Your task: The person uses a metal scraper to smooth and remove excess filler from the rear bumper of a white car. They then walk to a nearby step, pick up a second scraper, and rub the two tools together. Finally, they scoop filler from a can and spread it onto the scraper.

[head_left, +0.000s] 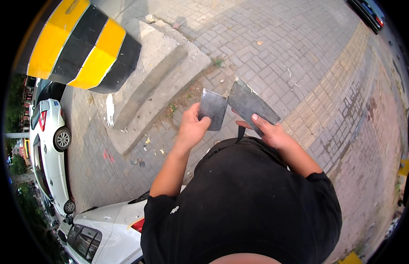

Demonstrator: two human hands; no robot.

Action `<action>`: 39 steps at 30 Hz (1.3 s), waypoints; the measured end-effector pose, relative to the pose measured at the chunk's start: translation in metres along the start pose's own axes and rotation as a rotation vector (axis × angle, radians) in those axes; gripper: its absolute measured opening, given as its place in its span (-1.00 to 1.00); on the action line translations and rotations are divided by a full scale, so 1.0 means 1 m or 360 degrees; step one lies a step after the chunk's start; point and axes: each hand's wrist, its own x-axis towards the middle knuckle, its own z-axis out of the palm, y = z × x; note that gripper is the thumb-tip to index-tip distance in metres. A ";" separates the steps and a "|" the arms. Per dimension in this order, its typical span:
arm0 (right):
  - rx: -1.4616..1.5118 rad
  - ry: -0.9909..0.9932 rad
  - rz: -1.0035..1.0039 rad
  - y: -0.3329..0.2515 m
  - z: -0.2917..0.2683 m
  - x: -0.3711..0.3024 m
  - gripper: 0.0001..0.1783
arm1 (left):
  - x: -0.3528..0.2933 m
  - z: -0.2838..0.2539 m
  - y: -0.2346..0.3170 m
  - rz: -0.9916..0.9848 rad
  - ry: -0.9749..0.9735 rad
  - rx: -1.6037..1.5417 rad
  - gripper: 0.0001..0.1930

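Observation:
My left hand (192, 128) grips a small flat rectangular dark grey plate (212, 110), its thumb across the front face near the lower edge. In my right hand (271, 130) is a larger flat dark grey plate (252, 103), tilted, with a pale, rough-looking upper edge. The thumb lies over its lower right corner, and some fingers show beneath it. Both plates are held in front of my black shirt. Their facing edges come very close; I cannot tell whether they touch. What the plates are made of does not show.
Ahead on the left, a yellow-and-black striped column (88, 46) stands on a stepped concrete base (162, 83). White cars (50, 149) are parked along the left, one close behind me. Grey brick paving (275, 53) spreads ahead, with a yellowish tactile strip (330, 88) to the right.

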 end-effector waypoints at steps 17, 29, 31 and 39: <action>0.0499 -0.0437 -0.0111 -0.009 0.033 -0.023 0.17 | -0.009 0.061 0.034 0.0483 0.0261 -0.0330 -0.70; 0.0251 -0.0507 -0.0209 -0.005 0.028 -0.022 0.20 | -0.012 0.054 0.031 0.0480 0.0256 -0.0123 -0.68; 0.0069 -0.0535 -0.0244 -0.008 0.023 -0.025 0.15 | -0.010 0.052 0.036 0.0448 0.0346 -0.0085 -0.71; 0.0068 -0.0612 -0.0045 -0.004 0.004 -0.015 0.02 | -0.037 0.077 0.052 0.0394 -0.0304 0.0343 -0.60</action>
